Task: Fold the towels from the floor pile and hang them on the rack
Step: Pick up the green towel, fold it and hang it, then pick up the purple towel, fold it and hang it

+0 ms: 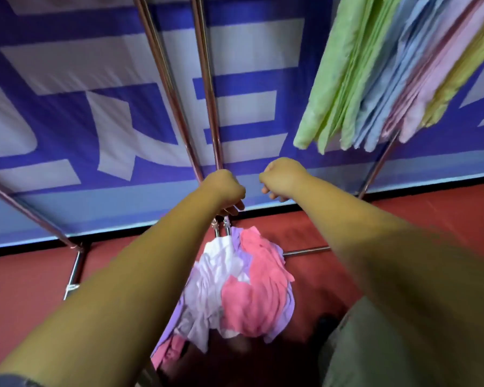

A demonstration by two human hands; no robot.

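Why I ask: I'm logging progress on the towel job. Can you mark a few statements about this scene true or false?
1. A pile of towels lies on the floor. True.
2. The hung towels are all white. False: they are green, blue, pink and yellow.
3. The right hand holds a pink towel. False: its fingers are curled and no towel shows in it.
4. The floor is red. True.
5. The hung towels are at the left of the view. False: they hang at the upper right; the rack rods in the middle are bare.
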